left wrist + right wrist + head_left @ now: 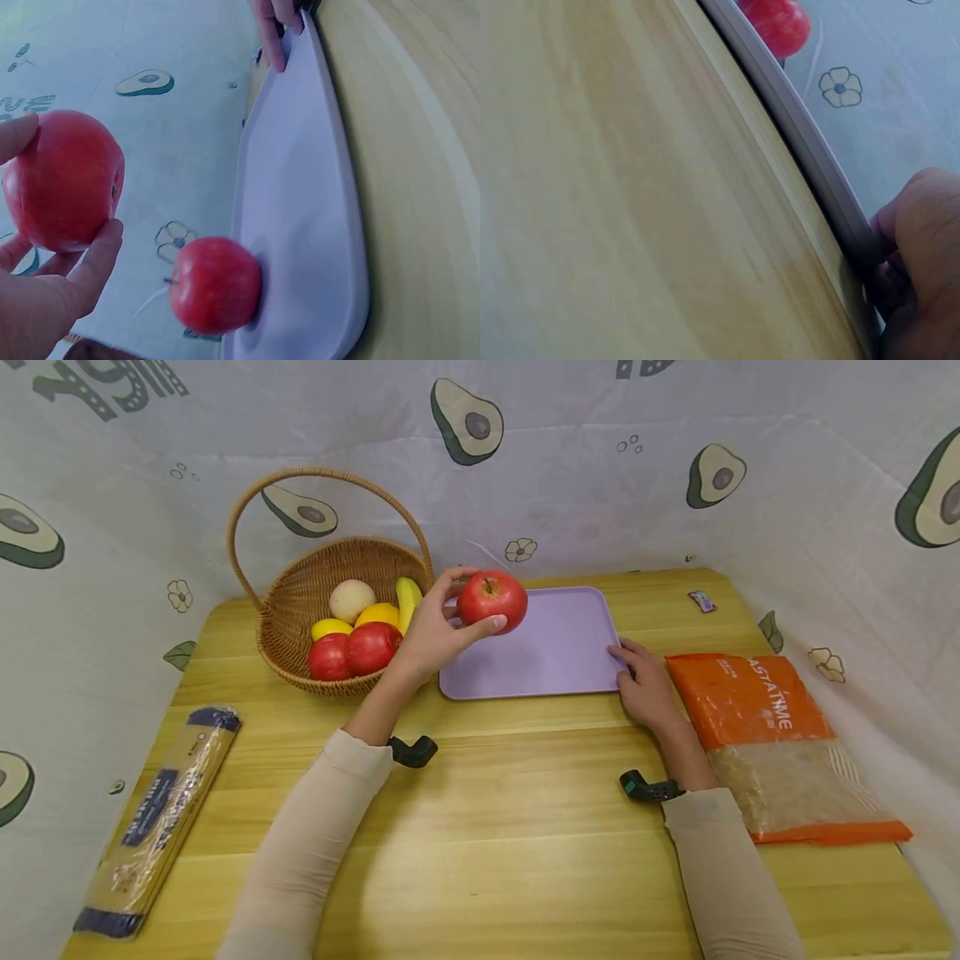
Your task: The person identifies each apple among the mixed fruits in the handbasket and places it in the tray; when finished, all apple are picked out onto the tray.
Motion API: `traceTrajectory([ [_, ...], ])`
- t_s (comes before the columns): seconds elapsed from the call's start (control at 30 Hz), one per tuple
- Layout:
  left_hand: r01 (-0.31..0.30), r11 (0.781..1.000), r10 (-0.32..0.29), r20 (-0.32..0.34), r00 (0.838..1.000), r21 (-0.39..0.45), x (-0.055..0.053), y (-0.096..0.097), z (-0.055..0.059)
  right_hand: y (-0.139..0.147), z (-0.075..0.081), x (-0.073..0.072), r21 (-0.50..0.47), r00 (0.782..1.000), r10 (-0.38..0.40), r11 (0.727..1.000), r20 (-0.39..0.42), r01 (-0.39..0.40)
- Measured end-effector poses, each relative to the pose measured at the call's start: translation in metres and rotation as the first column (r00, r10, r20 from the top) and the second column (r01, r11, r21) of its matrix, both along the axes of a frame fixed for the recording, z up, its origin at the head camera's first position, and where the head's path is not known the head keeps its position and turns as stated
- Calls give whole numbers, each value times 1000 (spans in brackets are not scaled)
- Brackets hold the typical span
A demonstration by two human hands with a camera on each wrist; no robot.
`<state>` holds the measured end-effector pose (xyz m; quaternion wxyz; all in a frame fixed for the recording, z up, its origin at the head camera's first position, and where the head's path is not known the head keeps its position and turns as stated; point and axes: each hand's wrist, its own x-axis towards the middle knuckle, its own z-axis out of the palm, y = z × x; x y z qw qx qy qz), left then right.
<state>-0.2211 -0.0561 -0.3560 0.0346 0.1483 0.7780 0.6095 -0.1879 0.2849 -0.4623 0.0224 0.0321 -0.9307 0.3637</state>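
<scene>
My left hand holds a red apple between thumb and fingers, raised over a light purple tray. In the left wrist view a second red apple sits on the tray's left end; the head view hides it behind my left hand. At the tray's right side, my right hand grips the edge, its thumb and fingers about the rim in the right wrist view.
Left of the tray stands a wicker basket with a tall handle, holding red apples, yellow fruits, a banana and a pale round fruit. An orange pasta bag lies right, a noodle pack left, a small wrapped packet back right.
</scene>
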Motion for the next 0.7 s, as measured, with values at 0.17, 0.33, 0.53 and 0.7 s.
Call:
traceTrajectory([
  [0.17,-16,1000,16,51,999,-2,-8,25,-12,0,-1,-1,-10,1000,-4,1000,-6,4],
  [0.33,-30,999,32,113,993,-20,-17,47,-22,0,-1,-2,-16,1000,-7,1000,-9,7],
  [0.53,-20,999,24,121,992,-31,-32,68,-31,1,-6,-7,-21,999,-22,1000,-26,21],
  [0.7,-20,994,30,90,995,-112,-42,89,-46,4,-6,-6,-14,999,-24,1000,-28,24],
])
